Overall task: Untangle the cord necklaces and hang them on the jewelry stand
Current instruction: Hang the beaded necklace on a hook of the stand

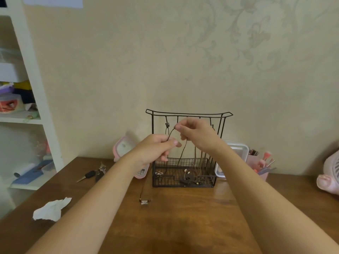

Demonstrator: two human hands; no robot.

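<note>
A black wire jewelry stand (189,114) with a mesh basket base stands against the wall at the back of the wooden table. Several cord necklaces hang from its hooks, their pendants resting in the basket (185,177). My left hand (157,147) and my right hand (196,133) are raised in front of the stand, each pinching a thin brown cord necklace (171,133) stretched between them. From the left hand the cord drops down to a small pendant (145,201) just above the tabletop.
A crumpled white tissue (50,209) lies front left on the table (183,217). Keys (93,175) lie left of a pink container (124,147). A clear-lidded box (236,153) and a pink brush holder (260,164) stand right of the stand. White shelves (23,107) fill the left.
</note>
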